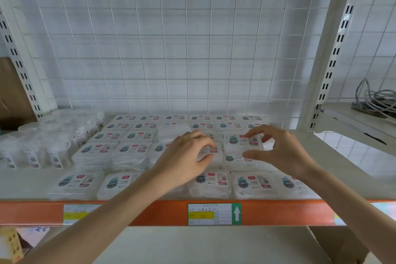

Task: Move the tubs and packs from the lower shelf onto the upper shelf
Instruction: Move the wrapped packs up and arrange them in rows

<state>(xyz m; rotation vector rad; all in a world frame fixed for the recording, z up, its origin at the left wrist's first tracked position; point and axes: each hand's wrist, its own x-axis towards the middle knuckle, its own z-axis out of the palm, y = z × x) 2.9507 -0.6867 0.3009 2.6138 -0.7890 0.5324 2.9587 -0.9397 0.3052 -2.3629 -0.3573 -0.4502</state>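
White tile wall (192, 28) at back, wire grid (186, 83) in front. Slotted uprights: left upright (21, 66), right upright (336, 49). Upper shelf (27, 184) has orange front rail (150, 212) w/ paper label (210, 214). Cardboard (10, 92) far L. Grey cables (377, 98) on side shelf (351, 120), R. Pale tiled floor (368, 156) below. Soft, even light.

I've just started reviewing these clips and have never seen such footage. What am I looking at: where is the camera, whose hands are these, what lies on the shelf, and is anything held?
No machine here: a person wears one wide-angle camera on the head, looking forward and down, so both arms enter from below. The shelf with the orange front edge carries rows of flat clear packs with printed labels, and round clear tubs at the left. The right hand pinches a stacked pack between thumb and forefinger. The left hand curls fingers and thumb round the neighbouring pack, mostly hidden.
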